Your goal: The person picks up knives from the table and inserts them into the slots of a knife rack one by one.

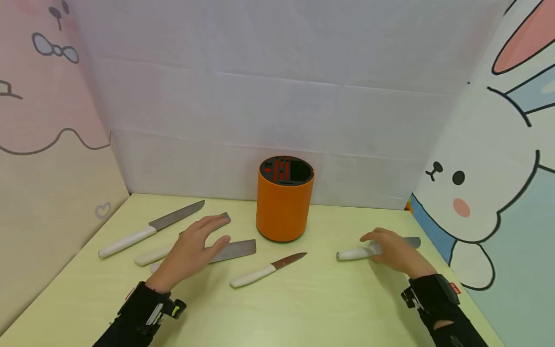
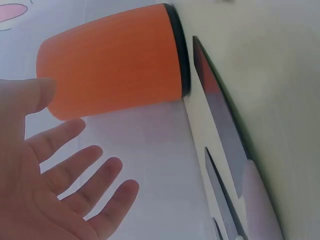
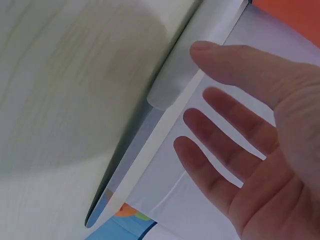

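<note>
My right hand [image 1: 392, 250] is over a white-handled knife [image 1: 353, 254] at the right of the table. In the right wrist view, its fingers are spread and uncurled, with the thumb beside the knife's handle [image 3: 180, 60]; whether it touches cannot be told. My left hand [image 1: 195, 246] hovers with fingers extended above a knife with a broad blade [image 1: 236, 250] and another white-handled knife [image 1: 151, 255], partly hiding both. Between the hands lies a small knife [image 1: 253, 278]. An orange knife block [image 1: 284, 212] with a black slotted top stands upright at the back.
A long knife [image 1: 130, 241] lies at the far left, its blade pointing toward the back. The pale yellow table [image 1: 277, 318] meets a white sheet [image 1: 277, 111] behind, with printed panels [image 1: 498, 193] on both sides.
</note>
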Demonstrator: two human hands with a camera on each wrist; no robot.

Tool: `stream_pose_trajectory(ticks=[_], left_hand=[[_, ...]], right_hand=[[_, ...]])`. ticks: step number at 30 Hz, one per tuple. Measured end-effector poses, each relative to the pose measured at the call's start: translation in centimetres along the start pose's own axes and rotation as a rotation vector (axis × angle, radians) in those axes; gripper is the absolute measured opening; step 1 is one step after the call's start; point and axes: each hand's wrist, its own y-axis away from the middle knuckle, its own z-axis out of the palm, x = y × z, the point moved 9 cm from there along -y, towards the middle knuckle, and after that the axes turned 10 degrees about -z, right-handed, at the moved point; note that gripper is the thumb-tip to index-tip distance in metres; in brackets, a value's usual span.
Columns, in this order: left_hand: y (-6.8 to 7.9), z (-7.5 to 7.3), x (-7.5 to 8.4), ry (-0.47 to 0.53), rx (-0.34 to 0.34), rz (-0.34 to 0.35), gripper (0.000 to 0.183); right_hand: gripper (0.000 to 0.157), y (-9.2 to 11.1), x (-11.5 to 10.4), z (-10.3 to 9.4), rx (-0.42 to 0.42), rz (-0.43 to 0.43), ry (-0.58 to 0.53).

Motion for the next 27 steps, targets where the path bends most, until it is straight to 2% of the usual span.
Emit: stream_pose_trajectory(ticks=[4, 11, 14, 20, 27], left_hand=[[-0.8, 0.5, 0.5, 0.035, -0.004, 0.001, 0.04], [-1.0, 0.9, 0.8, 0.056, 0.001, -0.006, 0.028], [-1.0, 0.8, 0.8, 0.049, 0.008, -0.003, 0.027], [-1.2, 1.3, 0.9, 0.043, -0.001, 0.019, 0.026], [-1.0, 1.2, 1.2, 0.035, -0.01, 0.009, 0.026]], right_hand=[[0.044, -0.5, 0.5, 0.8, -0.042, 0.003, -0.005], [0.036, -1.2, 0.7, 1.6, -0.061, -0.023, 0.041], [0.034, -1.3, 0.8, 1.9, -0.062, -0.025, 0.05], [0.03, -1.3, 1.3, 2.2, -0.084, 0.026, 0.035], [0.032, -1.2, 1.0, 2.5, -0.074, 0.003, 0.052]])
